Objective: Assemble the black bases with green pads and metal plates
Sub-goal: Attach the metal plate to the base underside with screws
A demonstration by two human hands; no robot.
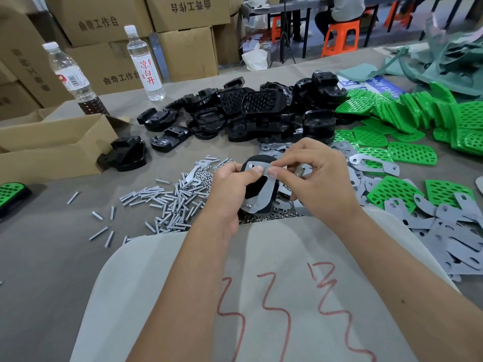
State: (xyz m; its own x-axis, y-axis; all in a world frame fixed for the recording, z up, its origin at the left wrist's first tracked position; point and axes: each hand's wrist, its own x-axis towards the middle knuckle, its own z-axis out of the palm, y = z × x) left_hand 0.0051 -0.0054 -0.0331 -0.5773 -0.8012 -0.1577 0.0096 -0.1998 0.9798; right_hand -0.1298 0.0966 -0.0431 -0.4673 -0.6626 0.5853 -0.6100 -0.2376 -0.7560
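Both hands hold 1 black base [257, 189] above the counter [52, 246]. The left hand [230, 189] grips its side; the right hand [311, 176] pinches the metal plate [264, 178] lying on it, beside loose bolts [170, 202].

Glossy blk plastic bases [251, 113], matt metal plates [454, 246] (grey).

Bare forearms; pale garment [261, 296], red scrawl.
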